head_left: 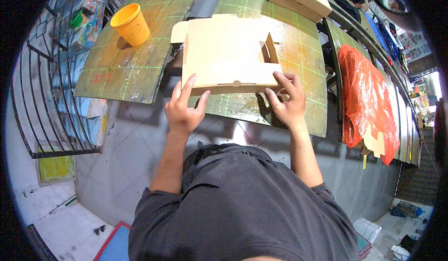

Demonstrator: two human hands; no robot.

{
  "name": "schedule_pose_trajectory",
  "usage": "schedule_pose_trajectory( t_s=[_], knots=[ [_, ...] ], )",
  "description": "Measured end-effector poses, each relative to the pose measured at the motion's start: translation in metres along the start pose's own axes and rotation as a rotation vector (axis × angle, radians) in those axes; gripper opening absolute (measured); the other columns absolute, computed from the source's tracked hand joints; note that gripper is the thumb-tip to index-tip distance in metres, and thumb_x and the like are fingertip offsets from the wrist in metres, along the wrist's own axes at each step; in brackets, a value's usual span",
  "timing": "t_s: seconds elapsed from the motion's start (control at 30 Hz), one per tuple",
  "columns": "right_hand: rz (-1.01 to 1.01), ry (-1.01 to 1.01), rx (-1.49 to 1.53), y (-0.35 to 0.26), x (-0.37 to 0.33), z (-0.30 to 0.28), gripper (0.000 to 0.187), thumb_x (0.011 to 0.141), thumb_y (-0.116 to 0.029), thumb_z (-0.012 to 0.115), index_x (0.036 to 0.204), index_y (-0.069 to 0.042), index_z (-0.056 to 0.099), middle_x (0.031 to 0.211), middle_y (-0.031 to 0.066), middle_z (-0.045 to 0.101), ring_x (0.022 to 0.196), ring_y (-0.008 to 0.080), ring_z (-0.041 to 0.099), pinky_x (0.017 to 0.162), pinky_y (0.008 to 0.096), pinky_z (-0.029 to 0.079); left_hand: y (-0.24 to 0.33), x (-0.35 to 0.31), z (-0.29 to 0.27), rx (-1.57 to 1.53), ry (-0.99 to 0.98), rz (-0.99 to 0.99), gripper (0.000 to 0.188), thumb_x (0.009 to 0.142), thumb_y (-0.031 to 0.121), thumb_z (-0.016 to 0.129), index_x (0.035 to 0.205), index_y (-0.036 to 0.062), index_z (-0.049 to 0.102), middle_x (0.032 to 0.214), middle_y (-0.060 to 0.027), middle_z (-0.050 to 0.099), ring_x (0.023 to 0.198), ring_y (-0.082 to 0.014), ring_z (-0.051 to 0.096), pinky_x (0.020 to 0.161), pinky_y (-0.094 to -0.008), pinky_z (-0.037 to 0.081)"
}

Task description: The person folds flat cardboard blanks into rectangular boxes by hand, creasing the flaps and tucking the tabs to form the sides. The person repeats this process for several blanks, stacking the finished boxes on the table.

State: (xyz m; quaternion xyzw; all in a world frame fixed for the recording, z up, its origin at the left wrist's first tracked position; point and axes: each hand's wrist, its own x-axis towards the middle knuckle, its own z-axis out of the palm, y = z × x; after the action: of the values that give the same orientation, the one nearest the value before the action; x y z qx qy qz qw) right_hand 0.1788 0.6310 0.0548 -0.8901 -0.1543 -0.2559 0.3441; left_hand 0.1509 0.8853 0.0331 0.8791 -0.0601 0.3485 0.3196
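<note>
Red marks [102,78]: on board [140,72], unreadable
Left hand [184,111]: clamped on box [224,46]
Right hand [290,103]: likewise
Nearby: yellow bucket [133,27], red bag [366,97]

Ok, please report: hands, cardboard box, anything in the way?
Left hand, right hand: holding box's front corners. Cardboard box: partly folded, right flap upright. Yellow bucket: left, apart from box.

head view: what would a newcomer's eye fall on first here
Probably the bright tan cardboard box at upper centre, with the left hand and right hand at its near corners. Next would come the orange-red plastic sheet at the right. The yellow bucket stands out too, on the green-lined board at upper left.
</note>
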Motion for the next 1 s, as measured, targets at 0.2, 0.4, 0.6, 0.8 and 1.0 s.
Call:
schedule_pose_trajectory(
  t_s=[0.2,0.4,0.6,0.8,1.0],
  knots=[
    [0.042,-0.149,-0.081,-0.007,0.012,-0.004,0.045,0.063,-0.018,0.077,0.105,-0.012,0.062,0.107,0.014,0.051,0.092,0.0268,0.056,0.073,0.0339,0.049,0.007,0.008,-0.006,0.074,-0.139,-0.087,0.049,0.068,0.032,0.072,0.111,0.0141,0.056,0.099,-0.019,0.056,0.079,-0.0364,0.06,0.062,-0.0404,0.05],
    [0.087,-0.207,-0.045,-0.008,0.017,-0.005,0.047,0.062,-0.02,0.078,0.106,-0.013,0.062,0.11,0.015,0.049,0.1,0.03,0.053,0.081,0.0365,0.047,0.008,0.012,-0.01,0.144,-0.19,-0.08,0.048,0.069,0.034,0.07,0.11,0.0148,0.056,0.103,-0.0183,0.056,0.093,-0.0347,0.057,0.081,-0.0436,0.044],
    [0.033,-0.261,-0.107,-0.005,0.023,-0.009,0.052,0.063,-0.029,0.076,0.11,-0.015,0.058,0.107,0.0136,0.051,0.093,0.0315,0.056,0.078,0.0387,0.048,-0.004,0.022,-0.015,0.248,-0.214,0.208,0.036,0.073,0.03,0.066,0.104,0.0116,0.058,0.106,-0.0099,0.058,0.106,-0.0258,0.051,0.1,-0.0512,0.023],
    [0.009,-0.323,-0.158,-0.006,0.029,-0.013,0.055,0.063,-0.031,0.076,0.111,-0.014,0.057,0.103,0.0126,0.052,0.09,0.0311,0.057,0.076,0.039,0.047,-0.013,0.029,-0.015,0.097,-0.431,0.216,0.028,0.077,0.024,0.062,0.1,0.0084,0.058,0.096,-0.0077,0.061,0.095,-0.0236,0.056,0.098,-0.0522,0.026],
    [0.007,-0.397,-0.123,0.0,0.038,-0.016,0.059,0.061,-0.033,0.077,0.112,-0.012,0.056,0.096,0.0131,0.053,0.088,0.0305,0.057,0.076,0.0381,0.046,0.017,0.039,-0.026,0.302,-0.513,0.21,0.024,0.078,0.02,0.06,0.101,0.011,0.059,0.094,-0.0073,0.062,0.095,-0.0252,0.056,0.095,-0.0434,0.031]
  ],
)
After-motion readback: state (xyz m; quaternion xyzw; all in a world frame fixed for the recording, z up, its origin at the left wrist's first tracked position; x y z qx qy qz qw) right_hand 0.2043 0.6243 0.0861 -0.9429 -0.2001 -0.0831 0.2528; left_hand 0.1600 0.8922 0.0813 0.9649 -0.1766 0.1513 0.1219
